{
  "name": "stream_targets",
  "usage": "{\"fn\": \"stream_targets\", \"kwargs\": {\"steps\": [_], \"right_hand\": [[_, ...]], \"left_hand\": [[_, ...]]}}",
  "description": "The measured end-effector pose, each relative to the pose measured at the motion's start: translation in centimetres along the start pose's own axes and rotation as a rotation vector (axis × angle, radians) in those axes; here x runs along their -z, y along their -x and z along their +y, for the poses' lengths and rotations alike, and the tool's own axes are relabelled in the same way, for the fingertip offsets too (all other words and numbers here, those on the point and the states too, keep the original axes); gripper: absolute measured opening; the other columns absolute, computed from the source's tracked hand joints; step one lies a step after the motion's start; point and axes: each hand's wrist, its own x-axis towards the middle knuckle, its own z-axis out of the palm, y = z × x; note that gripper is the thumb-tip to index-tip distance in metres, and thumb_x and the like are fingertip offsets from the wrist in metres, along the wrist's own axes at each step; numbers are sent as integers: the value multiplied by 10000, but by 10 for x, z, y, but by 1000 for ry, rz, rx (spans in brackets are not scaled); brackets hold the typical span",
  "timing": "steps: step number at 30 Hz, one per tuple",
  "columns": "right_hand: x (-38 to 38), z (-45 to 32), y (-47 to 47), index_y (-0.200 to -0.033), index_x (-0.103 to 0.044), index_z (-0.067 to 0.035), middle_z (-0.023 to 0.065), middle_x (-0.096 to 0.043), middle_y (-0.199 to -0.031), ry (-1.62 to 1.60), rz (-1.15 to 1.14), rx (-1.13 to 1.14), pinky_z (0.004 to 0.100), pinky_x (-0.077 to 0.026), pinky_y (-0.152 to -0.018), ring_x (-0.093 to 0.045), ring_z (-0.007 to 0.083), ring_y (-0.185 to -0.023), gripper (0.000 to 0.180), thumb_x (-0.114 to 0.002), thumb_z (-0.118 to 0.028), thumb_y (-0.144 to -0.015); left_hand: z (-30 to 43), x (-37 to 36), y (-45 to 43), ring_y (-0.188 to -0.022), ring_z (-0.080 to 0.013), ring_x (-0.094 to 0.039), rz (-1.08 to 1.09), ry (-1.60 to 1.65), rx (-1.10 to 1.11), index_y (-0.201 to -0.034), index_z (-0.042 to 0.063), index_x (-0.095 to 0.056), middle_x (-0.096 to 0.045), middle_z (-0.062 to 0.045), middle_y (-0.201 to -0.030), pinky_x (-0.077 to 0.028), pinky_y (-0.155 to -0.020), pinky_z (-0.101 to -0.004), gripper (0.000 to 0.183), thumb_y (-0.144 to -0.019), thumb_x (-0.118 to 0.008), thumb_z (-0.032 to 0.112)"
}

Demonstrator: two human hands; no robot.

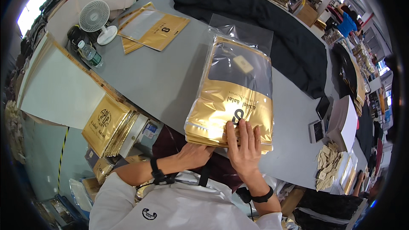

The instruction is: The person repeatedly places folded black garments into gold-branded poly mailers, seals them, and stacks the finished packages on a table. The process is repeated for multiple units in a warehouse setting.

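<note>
A stack of gold-and-clear plastic garment packs (236,102) lies before me at the near edge of the grey table (153,86). Dark cloth and a beige tag show through the top pack's window, and a clear outer bag (239,33) extends past its far end. My right hand (244,147) rests on the near gold part with the fingers spread. My left hand (195,155) is at the stack's near edge, its fingers hidden beneath the packs, so its grip does not show.
Black fabric (255,19) lines the far side. At left are gold pouches (153,28), a white fan (94,16), a water bottle (91,54) and a pile of gold bags (110,127). Two phone-like devices (317,131) and beige tags (327,166) lie right. A person in blue (347,24) is farther off.
</note>
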Motion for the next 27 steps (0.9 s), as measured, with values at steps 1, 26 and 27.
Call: {"fn": "stream_targets", "kwargs": {"steps": [1,26,27], "right_hand": [[-2,-2,-1,-1349,-689,-124,198,-681,-1310,5,-14,-3,548,-495,-1074,-671,359,-1197,416,-704,-141,-934],[-168,83,-126,-1485,-558,-170,184,-551,-1464,-142,68,-10,580,-381,-1180,-521,375,-1384,683,-612,39,-837],[-161,79,-121,-1488,-550,-156,184,-541,-1474,-138,33,-23,578,-374,-1185,-511,371,-1393,700,-646,32,-821]], "left_hand": [[-4,-6,-12,-1238,-345,-623,-20,-28,80,-1320,77,-670,-636,-158,-1350,-514,-1014,-466,439,-881,-670,83],[-14,-6,-43,-1501,-359,-386,-43,-39,22,-1483,52,-552,-414,-188,-1628,-303,-1230,-485,598,-1009,-609,413],[-18,-3,-40,-1493,-352,-402,-67,27,9,-1460,60,-584,-427,-177,-1623,-317,-1224,-486,561,-1004,-628,385]]}}
